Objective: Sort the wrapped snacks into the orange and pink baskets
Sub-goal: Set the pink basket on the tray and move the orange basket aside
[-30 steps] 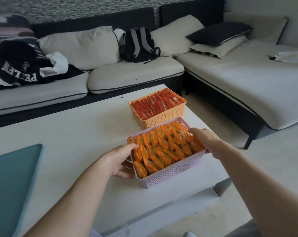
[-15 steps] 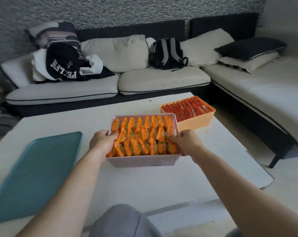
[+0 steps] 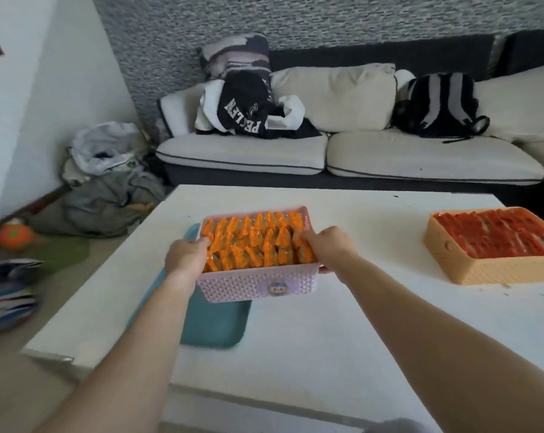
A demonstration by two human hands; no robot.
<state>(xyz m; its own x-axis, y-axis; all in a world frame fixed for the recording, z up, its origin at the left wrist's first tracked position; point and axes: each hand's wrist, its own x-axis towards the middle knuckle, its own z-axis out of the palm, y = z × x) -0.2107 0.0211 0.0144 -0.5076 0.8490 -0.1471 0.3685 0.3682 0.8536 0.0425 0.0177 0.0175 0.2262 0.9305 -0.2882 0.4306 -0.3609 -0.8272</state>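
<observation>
A pale sofa (image 3: 389, 157) with a dark backpack (image 3: 442, 104) on it runs along the far wall. In front of it stands the white table (image 3: 358, 323) where the work takes place. A teal tray (image 3: 214, 326) lies flat near the table's left edge, with nothing visible on the parts of it that show. The orange basket (image 3: 498, 273) sits well to the right on the tabletop, packed to the rim with red-wrapped snacks (image 3: 495, 235) standing in rows. The pink basket (image 3: 233, 285) is over the right part of the tray, between the person's forearms, and it is just as full of orange-wrapped snacks (image 3: 258, 242). Whether its base rests on the tray or hangs just clear of it cannot be told. The left hand (image 3: 186, 257) grips the basket's left end with fingers curled over the rim. The right hand (image 3: 330, 245) clasps the right end the same way, with its fingertips lying on the nearest packets. No loose snacks show on the table, so the sorting itself looks finished, each colour in its own basket. All that seems left is to set the pink basket down somewhere.
</observation>
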